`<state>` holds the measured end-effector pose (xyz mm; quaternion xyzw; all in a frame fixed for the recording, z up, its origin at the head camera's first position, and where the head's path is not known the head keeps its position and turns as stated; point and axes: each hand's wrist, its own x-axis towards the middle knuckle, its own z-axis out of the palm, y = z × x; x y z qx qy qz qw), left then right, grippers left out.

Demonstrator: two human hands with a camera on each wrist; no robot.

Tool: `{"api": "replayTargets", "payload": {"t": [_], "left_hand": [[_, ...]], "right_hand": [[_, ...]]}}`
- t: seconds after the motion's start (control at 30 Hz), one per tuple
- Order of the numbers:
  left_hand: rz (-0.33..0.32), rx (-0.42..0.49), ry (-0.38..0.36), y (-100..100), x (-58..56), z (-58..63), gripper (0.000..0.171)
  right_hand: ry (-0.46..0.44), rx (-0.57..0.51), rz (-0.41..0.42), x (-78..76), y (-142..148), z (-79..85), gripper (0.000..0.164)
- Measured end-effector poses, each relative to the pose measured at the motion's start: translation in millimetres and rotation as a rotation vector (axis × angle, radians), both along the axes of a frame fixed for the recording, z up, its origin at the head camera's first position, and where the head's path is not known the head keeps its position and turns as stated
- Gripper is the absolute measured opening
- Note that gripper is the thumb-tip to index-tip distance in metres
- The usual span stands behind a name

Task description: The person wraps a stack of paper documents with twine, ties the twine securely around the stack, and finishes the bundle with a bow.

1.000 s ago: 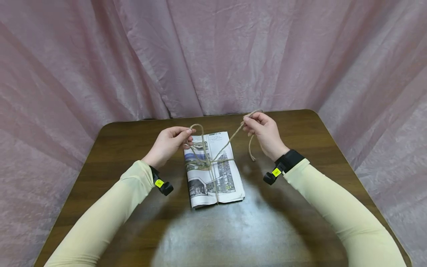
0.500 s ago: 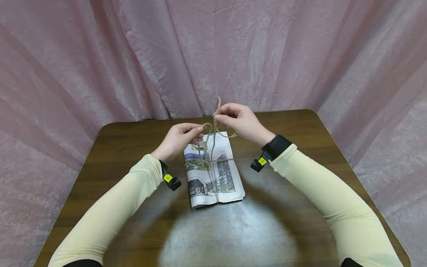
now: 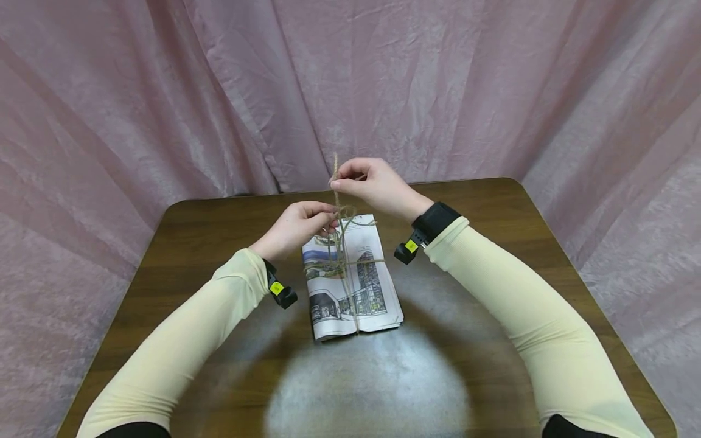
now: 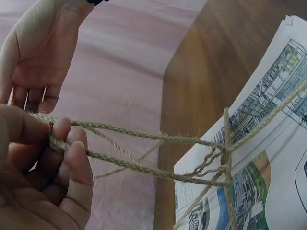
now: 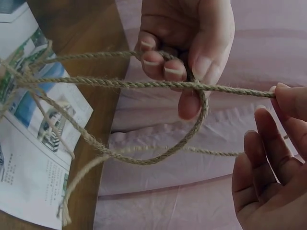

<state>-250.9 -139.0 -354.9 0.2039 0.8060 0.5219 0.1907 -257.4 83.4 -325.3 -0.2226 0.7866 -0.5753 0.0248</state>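
A folded stack of newspaper [image 3: 327,325] lies on the table, bound crosswise with jute twine [image 5: 112,83] that meets near its middle. Just above its upper left corner, my left hand [image 3: 296,230] pinches a bent loop of the twine between thumb and fingers. Higher and a little to the right, my right hand [image 3: 378,185] pinches another strand and holds it taut and upright. In the right wrist view, that strand crosses the loop right by my left thumb [image 5: 201,67]. A loose frayed twine end hangs over the newspaper's edge. The left wrist view shows two strands running from the knot to my left fingers [image 4: 79,163].
The brown wooden table [image 3: 219,365] has rounded far corners. Pink curtains [image 3: 427,91] hang behind and on both sides of it. Each wrist wears a black strap with a small camera [image 3: 405,250].
My right hand has moved left and slightly up, carrying its strand across to the loop. My left hand has shifted a little right, keeping its pinch. The newspaper stays put.
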Motion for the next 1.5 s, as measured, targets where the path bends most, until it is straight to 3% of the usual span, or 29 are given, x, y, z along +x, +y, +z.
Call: {"api": "replayTargets", "payload": {"t": [0.27, 0.4, 0.6, 0.77, 0.93, 1.1, 1.5], "left_hand": [[-0.018, -0.083, 0.055, -1, 1.4, 2.3, 0.035], [0.009, -0.062, 0.052, 0, 1.4, -0.4, 0.030], [0.047, -0.031, 0.016, -1, 0.3, -3.5, 0.031], [0.068, -0.024, -0.010, -4, -0.5, -4.8, 0.034], [0.080, 0.001, -0.019, -5, -1.9, -6.0, 0.031], [0.083, 0.005, -0.014, -4, -1.0, -6.5, 0.027], [0.092, 0.021, -0.026, -2, 1.3, -6.4, 0.031]], "right_hand": [[-0.017, 0.008, 0.004, -7.1, -5, -2.5, 0.021], [-0.048, -0.008, -0.014, -10.0, -4, -9.1, 0.021], [-0.158, 0.010, -0.059, -11.1, 13, -25.8, 0.027], [-0.230, 0.080, -0.040, -9.3, 29, -49.6, 0.025], [-0.237, 0.131, 0.010, -4.5, 35, -75.2, 0.026], [-0.229, 0.097, 0.033, -1.1, 32, -95.8, 0.032], [-0.208, 0.018, 0.024, -1.9, 21, -113.5, 0.031]]}}
